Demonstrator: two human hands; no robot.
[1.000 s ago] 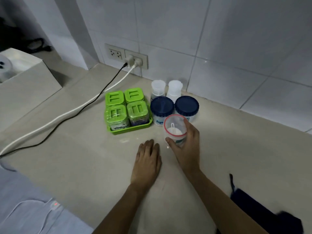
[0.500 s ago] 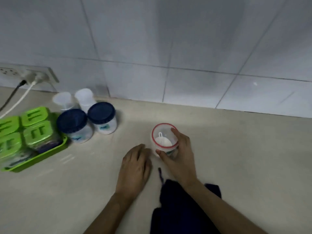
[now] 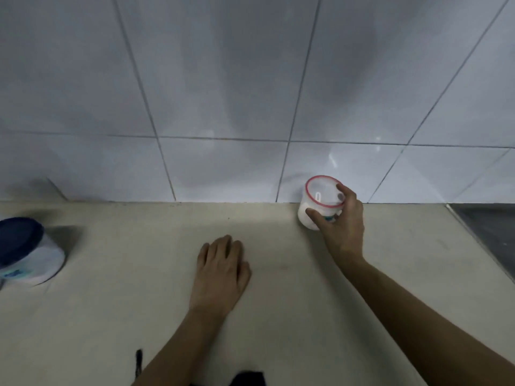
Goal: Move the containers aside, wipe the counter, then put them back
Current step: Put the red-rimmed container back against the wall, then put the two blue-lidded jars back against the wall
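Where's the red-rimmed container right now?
In the head view, the red-rimmed container sits right of centre at the back of the counter, against the tiled wall, gripped by the right hand.

No readable text anywhere right now. At nine o'clock, the white round plastic jar with the dark blue lid (image 3: 29, 253) carries a teal-blue printed mark low on its side, but it is blurred and cut by the frame edge, so no letters come through. Over at two o'clock, the clear round tub with the red-rimmed lid (image 3: 320, 203) shows a small greenish label patch on its wall, mostly covered by fingers and too smeared to read. No numbers or signs can be made out.
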